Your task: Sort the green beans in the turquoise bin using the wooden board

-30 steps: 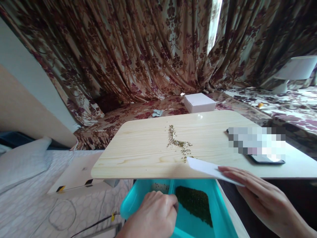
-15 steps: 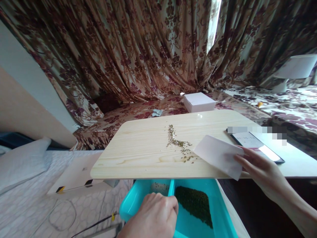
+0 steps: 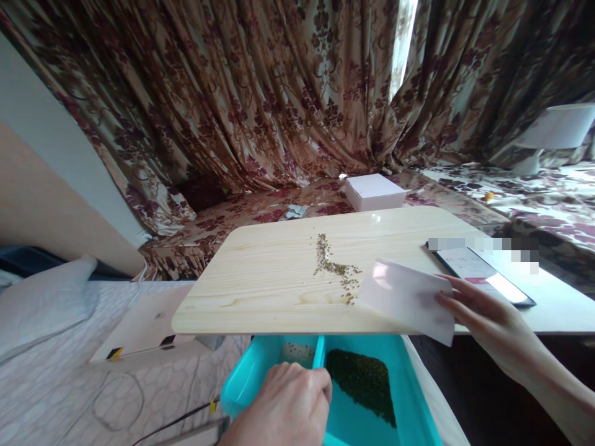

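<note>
In my right hand (image 3: 478, 313), pinched between thumb and fingers, is a thin white sheet (image 3: 404, 300). It slants over the right part of the wooden tabletop (image 3: 260, 266), its left edge at a scatter of small green grains (image 3: 341, 269) that look like mung beans, with some paler bits among them. My left hand (image 3: 292, 396) is closed at the divider of a turquoise two-part bin (image 3: 239, 371) below the table's near edge; its fingertips are hidden. Many green grains (image 3: 365, 381) lie in the bin's right compartment. Whitish grains (image 3: 297, 352) show in the left one.
A dark-framed tablet (image 3: 481, 275) lies on the tabletop at right. Behind the table are a white box (image 3: 374, 191) and a light cloth (image 3: 295, 211). A flat white box (image 3: 139, 325) and a cable (image 3: 176, 423) lie on the bed at left. A lamp (image 3: 555, 127) stands far right.
The sheet's left end has moved slightly left and lower, into the near end of the grain scatter, and its tilt has changed. My left hand stays at the bin's divider.
</note>
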`<state>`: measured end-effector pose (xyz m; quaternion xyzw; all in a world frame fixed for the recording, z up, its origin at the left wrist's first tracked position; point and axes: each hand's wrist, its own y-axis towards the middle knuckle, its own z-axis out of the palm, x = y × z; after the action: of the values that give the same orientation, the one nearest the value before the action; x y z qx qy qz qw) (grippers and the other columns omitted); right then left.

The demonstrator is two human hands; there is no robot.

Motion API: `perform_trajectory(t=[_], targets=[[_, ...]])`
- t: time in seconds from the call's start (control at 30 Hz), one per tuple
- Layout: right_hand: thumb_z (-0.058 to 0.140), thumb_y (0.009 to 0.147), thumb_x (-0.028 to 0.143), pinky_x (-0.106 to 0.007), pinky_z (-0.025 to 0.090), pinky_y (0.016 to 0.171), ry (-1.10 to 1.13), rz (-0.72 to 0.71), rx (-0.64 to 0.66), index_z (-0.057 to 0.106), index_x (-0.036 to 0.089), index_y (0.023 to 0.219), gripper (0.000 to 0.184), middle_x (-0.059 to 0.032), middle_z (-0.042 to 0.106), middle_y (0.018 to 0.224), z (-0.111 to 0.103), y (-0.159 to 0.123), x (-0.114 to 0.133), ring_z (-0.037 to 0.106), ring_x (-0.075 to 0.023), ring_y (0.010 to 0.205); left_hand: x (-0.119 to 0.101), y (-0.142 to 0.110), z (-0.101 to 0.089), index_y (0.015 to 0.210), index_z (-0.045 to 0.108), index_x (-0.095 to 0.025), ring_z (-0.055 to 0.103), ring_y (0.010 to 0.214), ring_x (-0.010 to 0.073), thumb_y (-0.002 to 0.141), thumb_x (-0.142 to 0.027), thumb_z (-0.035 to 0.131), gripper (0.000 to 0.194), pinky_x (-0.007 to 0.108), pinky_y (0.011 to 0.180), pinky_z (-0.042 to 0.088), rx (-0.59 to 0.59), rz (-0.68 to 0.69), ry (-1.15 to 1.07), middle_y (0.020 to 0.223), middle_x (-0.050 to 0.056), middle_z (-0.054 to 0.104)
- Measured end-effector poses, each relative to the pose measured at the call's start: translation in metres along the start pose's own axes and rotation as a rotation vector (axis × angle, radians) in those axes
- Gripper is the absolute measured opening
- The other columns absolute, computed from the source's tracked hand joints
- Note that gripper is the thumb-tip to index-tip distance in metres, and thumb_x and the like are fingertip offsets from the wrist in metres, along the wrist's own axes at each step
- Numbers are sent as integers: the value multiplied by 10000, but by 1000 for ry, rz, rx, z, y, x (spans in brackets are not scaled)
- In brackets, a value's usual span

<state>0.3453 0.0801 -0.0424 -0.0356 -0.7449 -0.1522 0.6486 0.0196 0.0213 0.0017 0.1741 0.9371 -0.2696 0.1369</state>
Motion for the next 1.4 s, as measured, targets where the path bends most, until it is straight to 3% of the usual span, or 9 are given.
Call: perform_trajectory(t=[0.17,0.37,0.47,0.7,0.93,1.13,1.4], targets=[[847,747,480,-253,630,541,75,56,48,816,254,950,305,-68,838,822,4,13,-18,789,-253,704,-2,-4,-4,1079,735,-217,653,1078,307,979,-211,332,415,411,973,475,18,-18,12,1099,117,739],[826,763,500,-277,630,539,48,125,153,814,232,977,343,-65,834,854,12,10,-6,773,-249,704,8,-3,1,1028,729,-231,656,1052,305,979,-233,337,396,403,950,477,-36,-15,-10,1048,104,741],[859,700,506,-238,615,589,12,82,66,806,227,908,351,-68,826,816,17,14,-5,771,-245,769,11,-3,3,1017,728,-231,658,1039,303,979,-242,326,404,406,945,476,-62,1,-24,1039,103,741],[842,644,596,-296,624,677,-27,80,-17,805,217,974,504,-97,823,823,26,22,-17,771,-289,849,8,-5,0,1033,729,-219,654,1069,304,974,-236,320,414,404,964,472,-19,-23,-1,1074,115,741],[863,570,658,-393,639,691,-57,102,95,809,233,936,564,-73,809,800,35,19,-6,767,-314,844,11,-3,2,1014,726,-224,656,1064,306,954,-249,331,401,405,959,471,-28,-29,-36,1058,109,743],[838,557,710,-378,639,701,-69,102,106,806,240,964,623,-72,797,792,42,21,-7,760,-301,844,14,-3,4,1012,726,-225,658,1052,309,953,-246,329,402,416,950,474,-47,-13,-43,1049,107,744],[787,618,768,-353,632,626,-85,126,295,806,225,1013,672,-97,813,850,45,-5,9,762,-278,766,20,-10,3,1013,719,-236,649,1067,296,963,-231,358,365,390,950,463,-32,-56,-63,1067,88,743]])
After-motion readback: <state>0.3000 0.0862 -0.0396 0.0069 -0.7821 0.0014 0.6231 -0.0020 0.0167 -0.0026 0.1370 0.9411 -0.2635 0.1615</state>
